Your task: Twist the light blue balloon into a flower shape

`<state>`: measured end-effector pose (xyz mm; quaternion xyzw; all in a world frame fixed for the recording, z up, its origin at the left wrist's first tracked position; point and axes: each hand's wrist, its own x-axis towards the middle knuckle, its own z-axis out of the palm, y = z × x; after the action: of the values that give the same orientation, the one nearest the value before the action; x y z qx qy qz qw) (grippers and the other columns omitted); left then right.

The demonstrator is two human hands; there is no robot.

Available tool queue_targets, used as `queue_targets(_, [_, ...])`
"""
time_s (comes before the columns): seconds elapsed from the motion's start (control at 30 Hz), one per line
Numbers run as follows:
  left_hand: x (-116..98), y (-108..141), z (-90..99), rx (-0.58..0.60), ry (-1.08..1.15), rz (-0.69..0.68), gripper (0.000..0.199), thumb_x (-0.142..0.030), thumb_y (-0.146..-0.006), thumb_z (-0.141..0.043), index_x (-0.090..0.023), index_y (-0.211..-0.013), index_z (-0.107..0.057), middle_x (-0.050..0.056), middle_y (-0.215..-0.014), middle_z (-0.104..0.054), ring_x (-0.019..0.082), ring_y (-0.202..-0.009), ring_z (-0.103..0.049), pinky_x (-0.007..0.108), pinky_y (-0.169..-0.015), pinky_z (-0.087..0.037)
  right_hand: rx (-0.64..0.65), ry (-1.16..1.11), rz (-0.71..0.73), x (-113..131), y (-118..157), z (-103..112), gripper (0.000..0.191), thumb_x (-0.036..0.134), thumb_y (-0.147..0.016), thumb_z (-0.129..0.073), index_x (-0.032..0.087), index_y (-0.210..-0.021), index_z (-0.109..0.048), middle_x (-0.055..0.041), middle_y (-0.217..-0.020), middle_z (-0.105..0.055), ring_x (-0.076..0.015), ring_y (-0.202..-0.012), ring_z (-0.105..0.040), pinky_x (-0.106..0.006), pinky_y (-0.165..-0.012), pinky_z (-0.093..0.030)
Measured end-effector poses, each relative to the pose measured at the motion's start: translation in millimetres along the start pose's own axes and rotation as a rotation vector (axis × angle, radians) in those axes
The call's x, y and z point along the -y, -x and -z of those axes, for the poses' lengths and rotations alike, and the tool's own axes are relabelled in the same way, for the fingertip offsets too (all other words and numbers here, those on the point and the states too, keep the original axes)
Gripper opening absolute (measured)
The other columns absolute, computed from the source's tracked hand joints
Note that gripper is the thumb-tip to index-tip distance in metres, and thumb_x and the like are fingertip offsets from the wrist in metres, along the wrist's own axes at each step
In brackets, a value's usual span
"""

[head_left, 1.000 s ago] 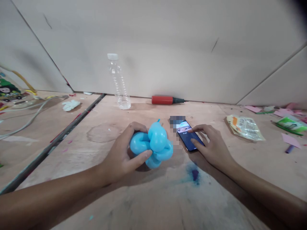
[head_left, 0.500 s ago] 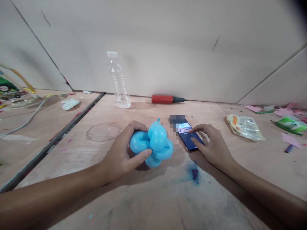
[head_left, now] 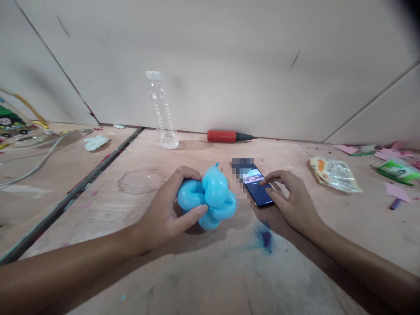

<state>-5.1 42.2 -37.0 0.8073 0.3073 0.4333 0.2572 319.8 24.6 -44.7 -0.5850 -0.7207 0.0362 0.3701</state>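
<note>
A twisted light-blue balloon [head_left: 215, 188], knotted into several round lobes, is in my left hand [head_left: 169, 210]. The thumb lies across its front and the other fingers curl round its far left side, partly hidden by it. To its right a smartphone [head_left: 259, 190] lies on the wooden surface with its screen lit; its upper part is blurred out. Over the phone's right edge is my right hand [head_left: 292, 199], thumb and index finger apart, their tips at the screen. Whether they press the glass I cannot tell. Nothing is held in this hand.
Behind stand a clear plastic bottle [head_left: 164, 113] and, lying down, a red hand pump [head_left: 223, 136] along the white wall. A plastic packet [head_left: 336, 175] and pink paper scraps [head_left: 397, 192] lie right. Crumpled tissue [head_left: 96, 142] and cables [head_left: 49, 153] are left, past a dark gap.
My right thumb and index finger have shifted slightly right across the phone's screen. My left hand and the balloon have stayed in place.
</note>
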Motion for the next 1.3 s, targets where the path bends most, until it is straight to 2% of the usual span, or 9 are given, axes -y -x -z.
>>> queue_targets(0.13, [-0.2, -0.6, -0.1, 0.004, -0.008, 0.006, 0.035, -0.036, -0.092, -0.069, -0.026, -0.120, -0.050, 0.004, -0.114, -0.058, 0.024, -0.102, -0.058, 0.038, -0.087, -0.050, 0.008, -0.105, -0.059, 2.8, 0.3, 1.3, 0.012, 0.024, -0.088, -0.059, 0.028, -0.097, -0.066, -0.0035, -0.103, -0.075, -0.0303, -0.107, -0.066, -0.053, -0.098, -0.049])
queue_targets(0.3, [-0.3, -0.7, -0.1, -0.004, -0.021, 0.014, 0.035, -0.037, -0.092, -0.069, -0.025, -0.119, -0.050, 0.005, -0.113, -0.059, 0.024, -0.101, -0.060, 0.038, -0.086, -0.052, -0.101, -0.219, -0.174, 3.0, -2.8, 2.1, 0.010, 0.023, -0.088, -0.060, 0.028, -0.097, -0.064, -0.0042, -0.100, -0.074, -0.0285, -0.105, -0.069, -0.045, -0.092, -0.055])
queue_targets(0.4, [-0.1, -0.5, -0.2, -0.007, -0.026, 0.012, 0.035, -0.037, -0.091, -0.069, -0.025, -0.118, -0.051, 0.005, -0.113, -0.059, 0.025, -0.100, -0.060, 0.038, -0.086, -0.052, -0.133, -0.224, -0.220, -2.8, -4.7, -0.2, 0.014, 0.025, -0.087, -0.063, 0.027, -0.101, -0.062, -0.0065, -0.104, -0.074, -0.0303, -0.108, -0.069, -0.047, -0.092, -0.056])
queue_targets(0.53, [0.0, -0.4, -0.1, -0.002, -0.020, 0.004, 0.035, -0.037, -0.092, -0.069, -0.025, -0.119, -0.051, 0.005, -0.113, -0.058, 0.024, -0.100, -0.059, 0.037, -0.085, -0.051, -0.046, -0.238, -0.247, -12.9, -4.4, -4.0, 0.018, 0.027, -0.087, -0.065, 0.027, -0.105, -0.063, -0.0072, -0.111, -0.075, -0.0318, -0.112, -0.070, -0.052, -0.096, -0.055])
queue_targets(0.73, [0.3, -0.8, -0.2, 0.003, -0.016, 0.002, 0.035, -0.036, -0.092, -0.070, -0.026, -0.120, -0.050, 0.004, -0.114, -0.058, 0.023, -0.101, -0.059, 0.038, -0.086, -0.051, 0.020, -0.269, -0.192, -9.4, -3.2, -2.1, 0.013, 0.024, -0.087, -0.063, 0.027, -0.099, -0.065, -0.0054, -0.107, -0.076, -0.0304, -0.111, -0.070, -0.052, -0.100, -0.054])
queue_targets(0.9, [-0.3, -1.0, -0.6, 0.004, -0.021, 0.017, 0.035, -0.037, -0.092, -0.069, -0.026, -0.119, -0.050, 0.005, -0.113, -0.059, 0.025, -0.101, -0.060, 0.040, -0.086, -0.052, -0.084, -0.274, -0.210, 1.2, -4.9, 0.1, 0.014, 0.028, -0.089, -0.063, 0.026, -0.103, -0.063, -0.0060, -0.110, -0.073, -0.0284, -0.112, -0.069, -0.050, -0.099, -0.055])
queue_targets(1.0, [-0.2, -0.5, -0.5, -0.001, -0.017, 0.013, 0.035, -0.037, -0.092, -0.069, -0.026, -0.119, -0.050, 0.005, -0.113, -0.059, 0.025, -0.101, -0.060, 0.040, -0.086, -0.052, -0.101, -0.281, -0.218, 2.1, -5.9, -0.5, 0.015, 0.031, -0.089, -0.064, 0.027, -0.103, -0.061, -0.0070, -0.108, -0.073, -0.0296, -0.111, -0.069, -0.051, -0.096, -0.056])
queue_targets(1.17, [1.0, -0.1, -0.3, 0.003, 0.000, -0.005, 0.035, -0.035, -0.092, -0.069, -0.026, -0.120, -0.049, 0.004, -0.113, -0.057, 0.023, -0.102, -0.058, 0.037, -0.086, -0.051, -0.051, -0.336, -0.182, 0.0, -4.4, -0.2, 0.010, 0.027, -0.088, -0.063, 0.026, -0.099, -0.063, -0.0053, -0.104, -0.073, -0.0283, -0.110, -0.069, -0.048, -0.097, -0.056])
queue_targets(1.3, [1.1, -0.9, -0.5, 0.005, 0.003, -0.010, 0.036, -0.034, -0.092, -0.069, -0.027, -0.121, -0.049, 0.003, -0.114, -0.057, 0.023, -0.102, -0.058, 0.037, -0.087, -0.050, 0.005, -0.305, -0.139, 1.1, -1.9, 2.7, 0.005, 0.024, -0.088, -0.061, 0.026, -0.091, -0.065, -0.0024, -0.093, -0.074, -0.0258, -0.097, -0.070, -0.044, -0.093, -0.056])
